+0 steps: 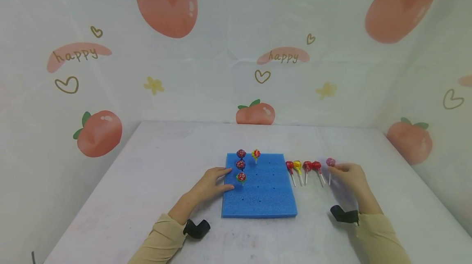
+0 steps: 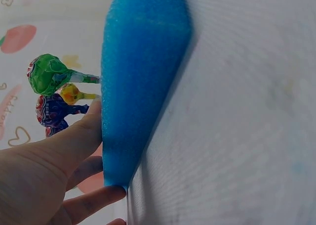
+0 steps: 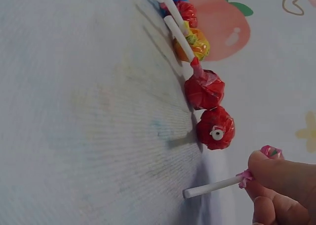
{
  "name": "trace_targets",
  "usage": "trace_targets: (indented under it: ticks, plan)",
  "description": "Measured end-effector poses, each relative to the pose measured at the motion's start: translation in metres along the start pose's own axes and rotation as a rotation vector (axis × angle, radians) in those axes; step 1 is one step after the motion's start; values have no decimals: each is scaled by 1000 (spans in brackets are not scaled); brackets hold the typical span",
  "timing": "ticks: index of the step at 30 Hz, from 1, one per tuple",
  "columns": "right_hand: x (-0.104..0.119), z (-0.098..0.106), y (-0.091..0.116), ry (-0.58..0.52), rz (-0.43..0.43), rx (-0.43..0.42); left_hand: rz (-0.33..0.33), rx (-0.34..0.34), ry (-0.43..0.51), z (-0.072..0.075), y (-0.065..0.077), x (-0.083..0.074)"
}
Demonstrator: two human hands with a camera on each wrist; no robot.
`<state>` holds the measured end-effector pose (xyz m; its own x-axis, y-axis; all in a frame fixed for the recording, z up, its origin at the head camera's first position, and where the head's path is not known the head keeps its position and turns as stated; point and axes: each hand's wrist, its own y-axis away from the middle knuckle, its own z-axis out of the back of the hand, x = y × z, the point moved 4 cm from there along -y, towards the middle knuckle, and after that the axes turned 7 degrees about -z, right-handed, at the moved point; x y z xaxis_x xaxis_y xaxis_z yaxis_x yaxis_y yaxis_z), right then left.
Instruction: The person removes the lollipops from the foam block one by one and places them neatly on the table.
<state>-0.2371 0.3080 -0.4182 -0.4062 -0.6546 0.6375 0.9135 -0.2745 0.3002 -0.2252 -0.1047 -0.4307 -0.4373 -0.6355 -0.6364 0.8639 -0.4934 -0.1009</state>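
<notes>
My right hand (image 1: 350, 176) pinches a pink-wrapped lollipop (image 1: 330, 161) just below its head. Its white stick (image 3: 210, 187) points down toward the table. My left hand (image 1: 208, 184) rests at the left edge of a blue foam board (image 1: 273, 202), thumb and fingers extended and touching it. Upright in that board stand a green-and-red lollipop (image 1: 241, 177), two dark-wrapped lollipops (image 1: 241, 165) behind it and a yellow-and-red lollipop (image 1: 256, 154) at the back. Small holes dot the bare foam.
Right of the board lies a row of lollipops: a red one (image 1: 289, 165), a yellow one (image 1: 297, 165) and two more red lollipops (image 1: 307, 167). A white cloth with printed fruit (image 1: 167, 5) hangs behind the white table (image 1: 177, 141). Black wrist mounts (image 1: 197, 229) sit below both hands.
</notes>
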Motion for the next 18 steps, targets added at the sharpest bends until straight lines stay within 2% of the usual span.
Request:
trace_targets:
  ticks: [10, 18]
  plan:
    - [-3, -3, -9, 45, -25, 15, -8, 0, -1, 1, 1, -3]
    - [1, -5, -12, 103, 36, -32, -14, -1, -7, 1, 1, -3]
